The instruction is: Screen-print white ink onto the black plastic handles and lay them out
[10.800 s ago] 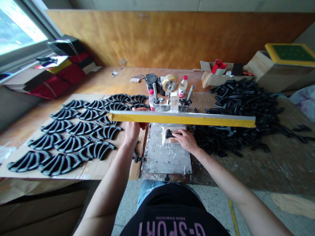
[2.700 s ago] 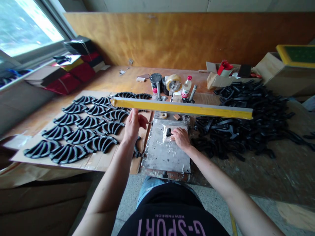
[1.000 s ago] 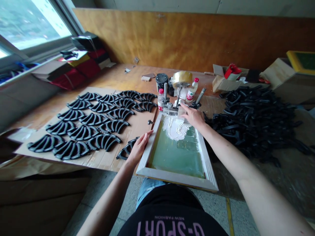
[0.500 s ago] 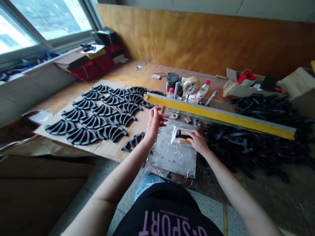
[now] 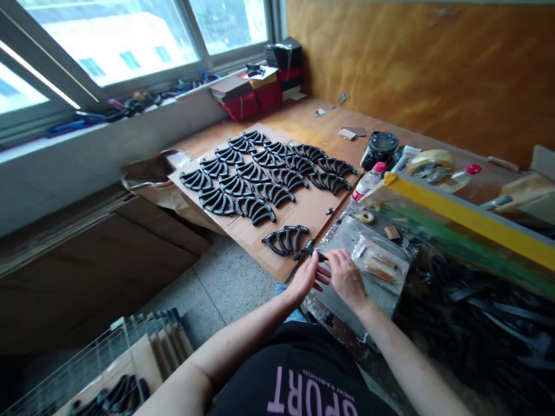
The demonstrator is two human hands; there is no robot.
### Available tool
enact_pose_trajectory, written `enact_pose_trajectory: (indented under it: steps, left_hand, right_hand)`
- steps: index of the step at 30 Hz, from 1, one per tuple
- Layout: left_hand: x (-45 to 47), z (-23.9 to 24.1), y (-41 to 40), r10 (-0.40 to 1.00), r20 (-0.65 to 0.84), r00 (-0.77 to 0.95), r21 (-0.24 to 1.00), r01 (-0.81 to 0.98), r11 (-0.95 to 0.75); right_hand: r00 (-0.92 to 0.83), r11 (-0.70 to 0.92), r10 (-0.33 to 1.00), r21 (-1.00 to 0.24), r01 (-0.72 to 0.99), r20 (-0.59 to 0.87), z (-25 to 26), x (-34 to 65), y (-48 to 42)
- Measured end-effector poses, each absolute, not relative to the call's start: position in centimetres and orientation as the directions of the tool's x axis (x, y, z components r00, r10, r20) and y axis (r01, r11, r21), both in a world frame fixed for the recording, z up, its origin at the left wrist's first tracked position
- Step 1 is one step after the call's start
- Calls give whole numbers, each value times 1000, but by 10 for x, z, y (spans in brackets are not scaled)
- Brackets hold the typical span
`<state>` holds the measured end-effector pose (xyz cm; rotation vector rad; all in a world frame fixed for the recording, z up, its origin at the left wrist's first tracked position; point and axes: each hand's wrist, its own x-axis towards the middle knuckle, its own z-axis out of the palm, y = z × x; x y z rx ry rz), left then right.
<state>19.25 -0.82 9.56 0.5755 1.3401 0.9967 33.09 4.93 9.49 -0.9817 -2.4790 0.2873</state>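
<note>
A black curved handle (image 5: 322,257) is between my two hands at the near right edge of the cardboard sheet (image 5: 277,263). My right hand (image 5: 348,281) pinches its near end with closed fingertips. On the other side, my left hand (image 5: 304,277) has its thumb against the handle, its other fingers loosely bent and partly hidden. Just beyond my fingers, a short row of black handles (image 5: 286,239) lies fanned out on the cardboard. To the right is a grey metal plate (image 5: 373,309), bearing a block wrapped in clear plastic (image 5: 381,267).
Fanned rows of black handles (image 5: 247,171) cover the far cardboard. A yellow-edged bar (image 5: 468,202) crosses above the bench at right, over a heap of black handles (image 5: 472,323). A bottle (image 5: 368,182), a tape roll (image 5: 366,216) and a black jar (image 5: 381,147) stand behind.
My view has turned left. My right hand has carried the handle from the wrapped block on the plate to the cardboard's edge, and my left hand has met it there.
</note>
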Motion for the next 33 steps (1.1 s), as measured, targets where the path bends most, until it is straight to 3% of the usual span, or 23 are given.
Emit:
enact_pose_trajectory:
  steps: [3,7,10,13,17,23,29,33]
  left_hand:
    - [148,74,-11,776,-542,-321,840,-242,486]
    - [80,36,-28,656,-559,-507,767,-16,641]
    - [47,15,-36,617,-570,-542,701,71,709]
    - [31,4,-36,613,-597,-517,660,117,742]
    - [24,-1,-34,607,-647,-461,613,159,774]
    - [25,0,-30,588,-687,-427,594,137,793]
    - [30,5,-20,581,-704,-409,631,15,776]
    - [35,8,-18,564,-718,-408,642,-75,763]
  right_hand:
    - [-725,748,640,-417,516,252,88,272,47]
    - [-674,606,739,-444,660,7,65,222,74]
    - [-578,468,787,-404,786,-213,50,196,94]
    - [-477,344,819,-392,853,-320,39,177,103]
    - [-435,292,834,-396,870,-340,31,176,111]
    - [-484,353,808,-381,854,-335,26,188,121]
    - [-629,437,722,-515,738,-289,26,180,131]
    - [-652,463,705,-516,720,-278,25,187,137]
